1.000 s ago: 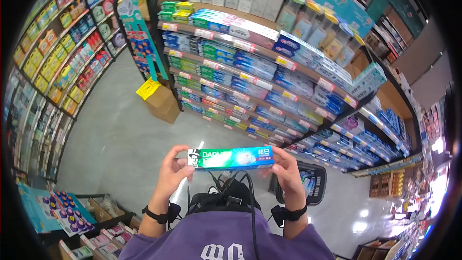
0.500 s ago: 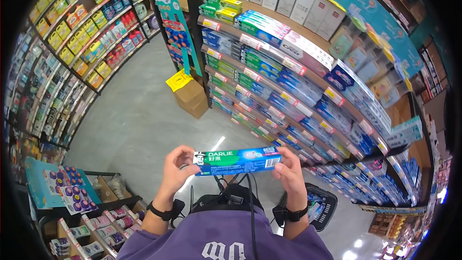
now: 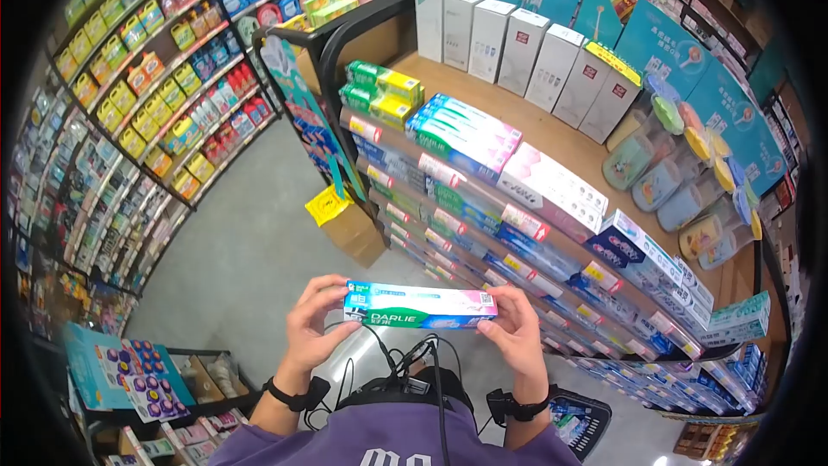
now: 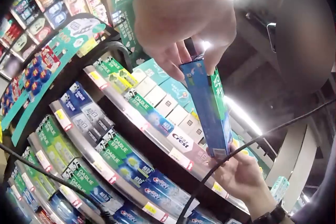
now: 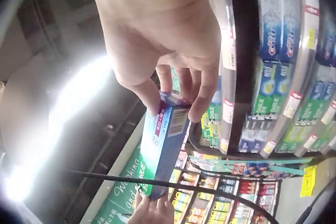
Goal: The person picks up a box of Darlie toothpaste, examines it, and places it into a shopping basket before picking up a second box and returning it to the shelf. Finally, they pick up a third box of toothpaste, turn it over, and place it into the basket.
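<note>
A long Darlie toothpaste box is held level in front of the chest, between both hands. My left hand pinches its left end, thumb at the near lower edge and fingers at the far upper edge. The right end is pinched by my right hand in the same manner. A pink-and-white side and part of the green Darlie face show in the head view. The left wrist view looks along the blue side of the box; the right wrist view shows a barcode near the right-hand end of the box.
A shelf unit of toothpaste boxes stands ahead and to the right, with tall white boxes and lidded cups on top. On the floor are a dark shopping basket at right and a cardboard carton. Dark cables hang before the body.
Both hands have turned the toothpaste box about its length, so the Darlie face tips toward the body and another side faces up. The shelf top now appears larger and lower in the head view.
</note>
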Demonstrator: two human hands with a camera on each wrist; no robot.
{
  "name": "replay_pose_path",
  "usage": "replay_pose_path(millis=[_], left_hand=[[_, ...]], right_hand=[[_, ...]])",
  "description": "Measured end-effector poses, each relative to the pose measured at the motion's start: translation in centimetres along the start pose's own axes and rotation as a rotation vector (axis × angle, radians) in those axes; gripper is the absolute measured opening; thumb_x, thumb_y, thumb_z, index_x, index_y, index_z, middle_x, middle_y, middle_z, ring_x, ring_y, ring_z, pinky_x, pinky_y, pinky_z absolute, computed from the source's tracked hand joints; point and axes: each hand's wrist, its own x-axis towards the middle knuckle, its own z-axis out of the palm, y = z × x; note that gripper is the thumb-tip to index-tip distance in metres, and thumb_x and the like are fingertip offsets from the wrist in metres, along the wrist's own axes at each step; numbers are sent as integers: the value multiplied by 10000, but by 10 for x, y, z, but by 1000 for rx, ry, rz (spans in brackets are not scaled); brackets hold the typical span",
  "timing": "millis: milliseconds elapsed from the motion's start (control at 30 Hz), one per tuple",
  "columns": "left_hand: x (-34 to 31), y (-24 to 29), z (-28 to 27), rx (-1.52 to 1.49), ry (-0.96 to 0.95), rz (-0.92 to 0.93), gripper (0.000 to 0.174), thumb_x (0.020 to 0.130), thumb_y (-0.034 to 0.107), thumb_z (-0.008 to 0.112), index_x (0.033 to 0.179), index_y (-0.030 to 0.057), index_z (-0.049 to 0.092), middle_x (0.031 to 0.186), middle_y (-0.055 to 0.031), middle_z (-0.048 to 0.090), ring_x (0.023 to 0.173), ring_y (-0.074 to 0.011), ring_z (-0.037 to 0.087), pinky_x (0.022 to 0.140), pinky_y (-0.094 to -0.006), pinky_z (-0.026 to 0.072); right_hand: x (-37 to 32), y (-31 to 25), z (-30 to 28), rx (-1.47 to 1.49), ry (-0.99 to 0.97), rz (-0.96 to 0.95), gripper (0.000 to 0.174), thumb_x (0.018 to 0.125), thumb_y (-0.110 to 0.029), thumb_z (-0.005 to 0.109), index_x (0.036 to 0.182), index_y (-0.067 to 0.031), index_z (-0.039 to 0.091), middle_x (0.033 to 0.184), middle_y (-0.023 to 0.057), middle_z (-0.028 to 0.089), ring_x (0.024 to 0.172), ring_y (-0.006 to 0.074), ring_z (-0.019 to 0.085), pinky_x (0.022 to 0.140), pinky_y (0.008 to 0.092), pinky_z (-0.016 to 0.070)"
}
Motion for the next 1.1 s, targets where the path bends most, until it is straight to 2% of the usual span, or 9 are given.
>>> replay_pose_path(millis=[133, 300, 533, 667, 733, 867, 900, 1000, 1100], left_hand=[[60, -1, 20, -19, -18, -22, 554, 757, -84, 787, 1285, -4, 637, 1347, -152, 518, 1201, -254, 595, 1006, -397, 516], [127, -5, 25, 4, -20, -29, 595, 813, -81, 730, 1385, -29, 573, 1417, -142, 512, 1258, -253, 576, 1063, -380, 480], [182, -20, 30, -143, 0, -148, 628, 889, -24, 684, 1481, -27, 473, 1475, -135, 523, 1319, -203, 542, 1098, -349, 441], [221, -31, 35, -218, -79, -113, 639, 914, -39, 655, 1513, -29, 430, 1502, -126, 492, 1281, -188, 554, 1087, -327, 426], [239, -45, 34, -161, -102, -90, 649, 921, 23, 665, 1521, -22, 422, 1501, -127, 500, 1307, -188, 518, 1088, -341, 407], [279, -64, 26, -119, -178, -92, 668, 918, 77, 679, 1527, -2, 419, 1533, -130, 467, 1362, -200, 467, 1094, -337, 388], [288, -67, 24, -118, -191, -81, 667, 918, 74, 678, 1528, -1, 418, 1540, -134, 455, 1370, -205, 460, 1097, -336, 384], [306, -78, 20, -130, -245, -57, 663, 927, 107, 686, 1527, 12, 422, 1551, -145, 424, 1406, -229, 429, 1128, -360, 370], [312, -94, 19, -141, -285, -85, 641, 926, 114, 695, 1507, 12, 445, 1526, -159, 450, 1400, -251, 443, 1171, -394, 348]], right_hand=[[37, -26, -13, -15, 111, -16, 520, 896, 60, 692, 1374, -16, 501, 1277, 116, 588, 1129, 193, 611, 854, 310, 587], [86, -53, -24, -210, 145, -83, 483, 854, 74, 722, 1314, 9, 591, 1234, 116, 632, 1042, 154, 624, 789, 273, 569], [125, -72, -14, -51, 192, -65, 487, 850, 123, 692, 1310, 30, 559, 1182, 111, 646, 971, 123, 626, 712, 250, 573], [150, -70, -11, -177, 287, -135, 494, 838, 136, 687, 1299, 5, 570, 1220, 94, 611, 890, 107, 602, 673, 233, 566], [166, -74, -5, -266, 341, -162, 500, 829, 142, 686, 1293, -11, 580, 1228, 76, 590, 840, 104, 582, 662, 228, 562], [196, -68, -6, -439, 425, -191, 464, 797, 104, 737, 1233, -12, 632, 1164, 56, 568, 798, 100, 552, 662, 229, 561], [201, -74, -2, -483, 439, -164, 493, 795, 141, 716, 1261, 6, 630, 1116, 38, 544, 820, 69, 564, 683, 203, 547], [214, -72, 1, -558, 510, -184, 502, 763, 108, 753, 1243, 5, 649, 1029, 29, 575, 765, 68, 541, 664, 197, 498], [216, -67, 0, -821, 568, -213, 509, 732, 77, 772, 1223, -2, 666, 971, 27, 607, 726, 80, 514, 639, 213, 448]])
